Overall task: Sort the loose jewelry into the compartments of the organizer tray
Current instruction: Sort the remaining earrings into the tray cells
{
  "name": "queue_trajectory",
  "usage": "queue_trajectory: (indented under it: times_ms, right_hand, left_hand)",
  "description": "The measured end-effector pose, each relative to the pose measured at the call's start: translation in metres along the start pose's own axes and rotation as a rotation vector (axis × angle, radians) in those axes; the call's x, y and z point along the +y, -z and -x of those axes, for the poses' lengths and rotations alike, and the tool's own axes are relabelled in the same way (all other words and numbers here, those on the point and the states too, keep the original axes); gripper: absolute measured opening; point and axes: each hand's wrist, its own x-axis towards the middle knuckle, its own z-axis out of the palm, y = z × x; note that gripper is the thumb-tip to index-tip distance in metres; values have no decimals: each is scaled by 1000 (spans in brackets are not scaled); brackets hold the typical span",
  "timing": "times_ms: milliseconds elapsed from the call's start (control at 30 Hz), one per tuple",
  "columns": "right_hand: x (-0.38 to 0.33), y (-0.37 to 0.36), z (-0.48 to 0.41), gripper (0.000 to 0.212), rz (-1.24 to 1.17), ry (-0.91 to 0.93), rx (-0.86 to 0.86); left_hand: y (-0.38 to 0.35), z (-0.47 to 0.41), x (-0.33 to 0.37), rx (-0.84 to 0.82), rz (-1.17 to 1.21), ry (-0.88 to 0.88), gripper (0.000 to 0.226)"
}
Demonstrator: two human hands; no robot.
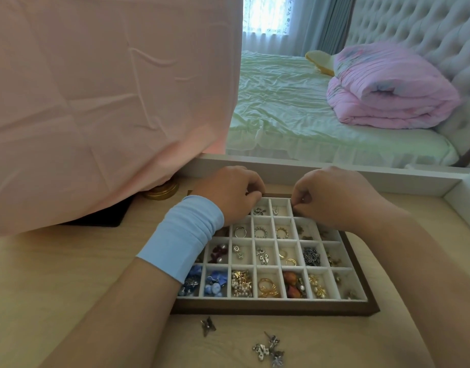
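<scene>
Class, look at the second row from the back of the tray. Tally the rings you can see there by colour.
Silver rings: 2
Gold ring: 1
Total: 3

Under the left hand (pixel 228 191) and right hand (pixel 332 197), the organizer tray (pixel 276 308) has a dark matt wooden frame and a pale, soft-looking matt lining. Nearer than the hands, the loose earrings (pixel 268 350) are dull silver metal on the table (pixel 69 261) of light, smooth wood grain. A light blue cloth wristband (pixel 182 236) wraps the left wrist. Left of the left hand, creased matt pink cloth (pixel 96 102) hangs over a glossy gold metal tin (pixel 162 191).
</scene>
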Motion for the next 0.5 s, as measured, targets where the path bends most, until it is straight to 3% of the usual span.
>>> queue_trajectory:
  times_ms: [367,500]
  right_hand:
    - [-5,13,5,8,-20,3,11]
    - [-35,33,20,3,-85,128,73]
  left_hand:
    - [2,2,6,87,-53,-77,13]
    - [18,20,18,140,-38,-124,6]
